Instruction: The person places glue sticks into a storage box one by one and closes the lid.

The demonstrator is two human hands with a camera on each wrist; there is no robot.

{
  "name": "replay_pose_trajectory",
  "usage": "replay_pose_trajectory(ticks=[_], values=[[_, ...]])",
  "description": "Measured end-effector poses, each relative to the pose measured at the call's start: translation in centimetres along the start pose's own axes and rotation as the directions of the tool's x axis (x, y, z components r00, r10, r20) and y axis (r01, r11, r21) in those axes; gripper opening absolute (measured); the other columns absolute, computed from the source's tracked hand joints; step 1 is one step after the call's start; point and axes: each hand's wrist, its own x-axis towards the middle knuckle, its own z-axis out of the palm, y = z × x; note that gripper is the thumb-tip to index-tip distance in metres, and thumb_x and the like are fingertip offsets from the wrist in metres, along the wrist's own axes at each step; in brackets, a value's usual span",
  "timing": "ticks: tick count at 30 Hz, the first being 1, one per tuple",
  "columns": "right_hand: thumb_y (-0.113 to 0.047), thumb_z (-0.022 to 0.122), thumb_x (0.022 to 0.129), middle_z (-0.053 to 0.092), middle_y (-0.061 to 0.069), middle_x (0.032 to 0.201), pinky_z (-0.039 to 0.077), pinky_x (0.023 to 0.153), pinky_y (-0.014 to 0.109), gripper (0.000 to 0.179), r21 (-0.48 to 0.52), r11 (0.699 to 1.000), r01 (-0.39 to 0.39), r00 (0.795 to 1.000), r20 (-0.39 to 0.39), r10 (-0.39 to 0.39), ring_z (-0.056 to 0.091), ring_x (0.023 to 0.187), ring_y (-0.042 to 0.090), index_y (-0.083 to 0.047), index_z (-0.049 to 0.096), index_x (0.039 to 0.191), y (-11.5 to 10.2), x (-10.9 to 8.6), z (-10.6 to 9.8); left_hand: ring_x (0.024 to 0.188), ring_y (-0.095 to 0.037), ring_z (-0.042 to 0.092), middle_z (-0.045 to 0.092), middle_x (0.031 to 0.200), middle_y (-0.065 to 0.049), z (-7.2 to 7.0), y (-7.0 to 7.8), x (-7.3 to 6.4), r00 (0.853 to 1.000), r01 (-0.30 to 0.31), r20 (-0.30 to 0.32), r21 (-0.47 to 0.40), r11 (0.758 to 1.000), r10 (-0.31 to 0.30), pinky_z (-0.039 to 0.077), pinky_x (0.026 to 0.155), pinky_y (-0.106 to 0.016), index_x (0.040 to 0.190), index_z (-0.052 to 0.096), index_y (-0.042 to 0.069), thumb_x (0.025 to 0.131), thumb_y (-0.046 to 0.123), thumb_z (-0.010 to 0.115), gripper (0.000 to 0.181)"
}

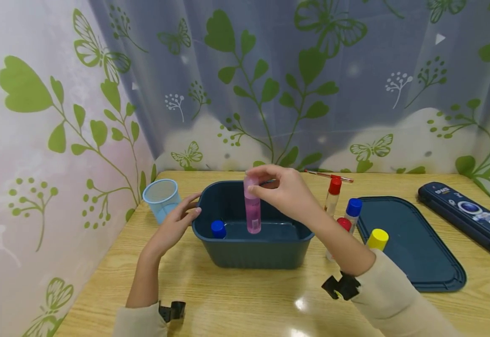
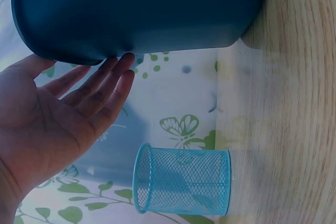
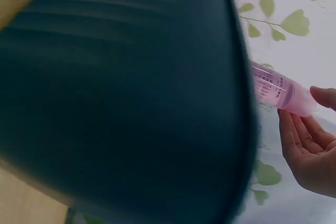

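Note:
Thumb and fingers of my right hand (image 1: 289, 192) pinch the cap end of a translucent pink bottle (image 1: 252, 213). The bottle hangs upright within the dark teal bin (image 1: 253, 255); whether its base touches the floor is unclear. In the right wrist view, small print shows on the pink bottle (image 3: 270, 85), and the bin wall (image 3: 131, 103) hides its lower end. My left hand (image 1: 171, 231) touches the bin's left rim, its fingers loosely extended against the outer wall in the left wrist view. A blue-capped item (image 1: 218, 229) stands inside the bin at the left.
A light-blue mesh cup (image 1: 160, 196) stands left of the bin. To the right are clear bottles with red (image 1: 335, 185), blue (image 1: 353, 207) and yellow caps (image 1: 377, 238), partly behind my forearm. Beyond them lie a dark lid (image 1: 413, 243), a pencil case (image 1: 468, 217) and a red pen (image 1: 329, 176).

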Motion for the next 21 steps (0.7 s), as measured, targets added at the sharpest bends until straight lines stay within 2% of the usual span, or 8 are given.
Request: replay_pose_trajectory(ticks=[11, 21], values=[[-0.009, 0.067, 0.083, 0.065, 0.002, 0.095, 0.051, 0.072, 0.025, 0.027, -0.021, 0.999, -0.046, 0.995, 0.091, 0.048, 0.062, 0.083, 0.012, -0.005, 0.066, 0.110, 3.4, -0.1, 2.5, 0.122, -0.033, 0.040, 0.036, 0.139, -0.019, 0.0, -0.1, 0.0, 1.000, 0.002, -0.002, 0.006, 1.000, -0.002, 0.037, 0.094, -0.049, 0.144, 0.029, 0.015, 0.098, 0.035, 0.044, 0.052], [-0.006, 0.070, 0.081, 0.064, 0.003, 0.093, 0.050, 0.071, 0.024, 0.025, -0.049, 0.997, -0.065, 0.975, 0.210, 0.074, 0.063, 0.081, 0.012, -0.004, 0.067, 0.106, 5.0, -0.4, 3.5, 0.121, -0.033, 0.041, 0.036, 0.139, -0.019, 0.0, -0.1, 0.1, 1.000, 0.001, -0.009, 0.005, 1.000, -0.001, 0.038, 0.093, -0.049, 0.144, 0.030, 0.014, 0.098, 0.034, 0.044, 0.052]])
